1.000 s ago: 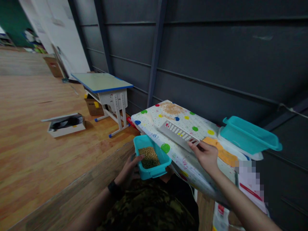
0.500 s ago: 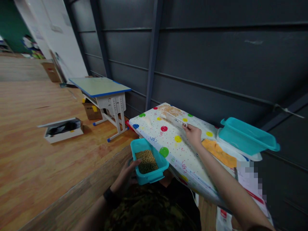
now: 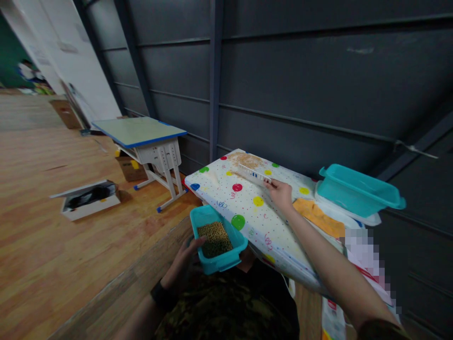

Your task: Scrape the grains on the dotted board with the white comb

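Note:
My left hand [image 3: 187, 257] grips the near left side of a turquoise plastic box [image 3: 226, 260], thumb over its rim. Inside lie round yellowish beans [image 3: 214, 231], darker and greenish toward the near side. The box is tilted beside the table's front edge, low before my body. Out over the table [image 3: 219, 217], my right hand [image 3: 280, 194] is closed on one end of a long white strip [image 3: 253, 174] with a row of holes. Its far end reaches small tan grains [image 3: 247, 160] scattered at the table's far corner. A pale smear [image 3: 212, 178] shows left of the strip.
An orange cloth [image 3: 316, 216] and a second turquoise box [image 3: 361, 189], set on a white lid, are on the table's right. A dark panelled wall [image 3: 300, 85] runs behind. Left stand a desk [image 3: 141, 131] and an open white carton [image 3: 92, 200] on the floor.
The whole view has shifted slightly, putting most things a little further left in the picture. Both hands keep their holds, and the strip stays by the grains.

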Demonstrator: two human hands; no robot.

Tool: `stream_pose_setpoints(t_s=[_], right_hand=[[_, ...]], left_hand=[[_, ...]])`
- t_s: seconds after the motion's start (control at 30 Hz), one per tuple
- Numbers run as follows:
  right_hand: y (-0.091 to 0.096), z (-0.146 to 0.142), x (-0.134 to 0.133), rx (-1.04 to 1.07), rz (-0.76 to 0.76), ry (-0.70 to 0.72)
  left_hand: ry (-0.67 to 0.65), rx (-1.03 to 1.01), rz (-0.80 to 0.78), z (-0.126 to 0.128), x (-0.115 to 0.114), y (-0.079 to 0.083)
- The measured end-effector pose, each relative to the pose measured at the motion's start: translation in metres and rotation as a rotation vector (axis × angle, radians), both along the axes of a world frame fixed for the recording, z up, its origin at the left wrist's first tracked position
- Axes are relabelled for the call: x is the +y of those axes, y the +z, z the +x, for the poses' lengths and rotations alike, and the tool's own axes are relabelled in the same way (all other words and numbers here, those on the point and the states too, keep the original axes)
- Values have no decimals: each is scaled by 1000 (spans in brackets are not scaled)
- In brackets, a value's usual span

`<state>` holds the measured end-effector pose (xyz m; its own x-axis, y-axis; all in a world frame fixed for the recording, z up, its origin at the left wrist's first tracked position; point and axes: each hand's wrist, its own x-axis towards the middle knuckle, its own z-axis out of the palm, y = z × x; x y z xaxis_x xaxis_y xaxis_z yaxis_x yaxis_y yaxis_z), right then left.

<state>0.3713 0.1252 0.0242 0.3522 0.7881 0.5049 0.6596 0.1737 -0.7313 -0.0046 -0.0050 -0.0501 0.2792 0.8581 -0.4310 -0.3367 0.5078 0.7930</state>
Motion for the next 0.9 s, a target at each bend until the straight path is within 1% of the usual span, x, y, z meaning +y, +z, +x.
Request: stream_pose_setpoints(t_s=[0.17,0.27,0.37,0.43,0.57,0.63,0.77,0.9], right_hand=[[1,1,1,17,31,-21],[2,0,1,8,4,-39],[1,-1,-1,7,-33,-7],[-1,0,-3,22,-31,12],[-2,0,-1,52,10,-24],[-2,-1,1,46,3,-32],[-2,-3,1,13,-40,7],[-3,-4,-3,6,-22,12]], left_hand=[[-7,52,4,1,0,5],[-2,61,-7,2,-1,7],[-1,52,-19,3,-2,8],[4,58,-25,4,-3,9],[4,63,-13,3,-3,10],[-3,60,-6,3,-3,9],[-15,56,-19,4,-2,9],[-20,55,-3,5,-3,13]])
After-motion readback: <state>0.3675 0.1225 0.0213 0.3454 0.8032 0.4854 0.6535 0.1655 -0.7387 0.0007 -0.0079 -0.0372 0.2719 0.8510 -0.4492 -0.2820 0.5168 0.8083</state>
